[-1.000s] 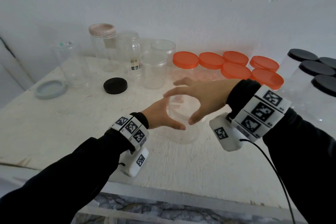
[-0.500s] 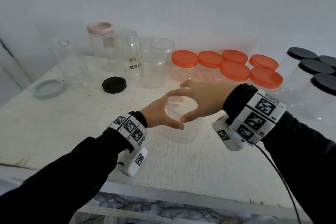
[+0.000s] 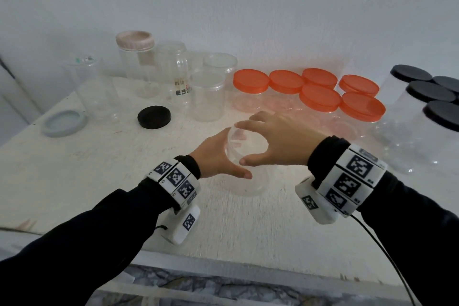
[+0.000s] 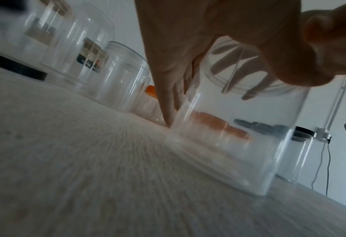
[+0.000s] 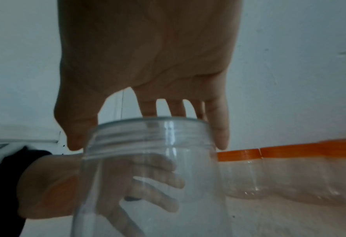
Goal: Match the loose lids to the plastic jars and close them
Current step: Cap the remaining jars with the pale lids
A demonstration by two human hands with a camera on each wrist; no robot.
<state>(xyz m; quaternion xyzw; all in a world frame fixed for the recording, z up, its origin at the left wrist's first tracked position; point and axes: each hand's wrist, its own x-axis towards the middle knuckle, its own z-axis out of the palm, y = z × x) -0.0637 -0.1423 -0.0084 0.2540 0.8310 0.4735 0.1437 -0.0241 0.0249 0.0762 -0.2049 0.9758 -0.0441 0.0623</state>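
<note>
A clear plastic jar (image 3: pixel 250 184) stands upright in the middle of the white table (image 3: pixel 74 181). My left hand (image 3: pixel 218 159) grips its body from the left, thumb in front, fingers wrapped behind. My right hand (image 3: pixel 270 143) comes down from above, its thumb and fingers curled round a clear lid (image 5: pixel 147 133) on the jar's mouth. The right wrist view shows the jar (image 5: pixel 147 184), with the left hand (image 5: pixel 46 184) behind it. In the left wrist view the jar (image 4: pixel 239 144) rests on the table.
A loose black lid (image 3: pixel 154 117) and a grey-blue lid (image 3: pixel 64 123) lie at the left. Open clear jars (image 3: pixel 207 97) and a pink-lidded jar (image 3: pixel 135 57) stand behind. Orange-lidded jars (image 3: pixel 320 97) and black-lidded jars (image 3: pixel 432 92) fill the back right. The table's front edge (image 3: pixel 223 263) is near.
My right thumb has slid a little to the left round the lid. The jar and my left hand stay where they were.
</note>
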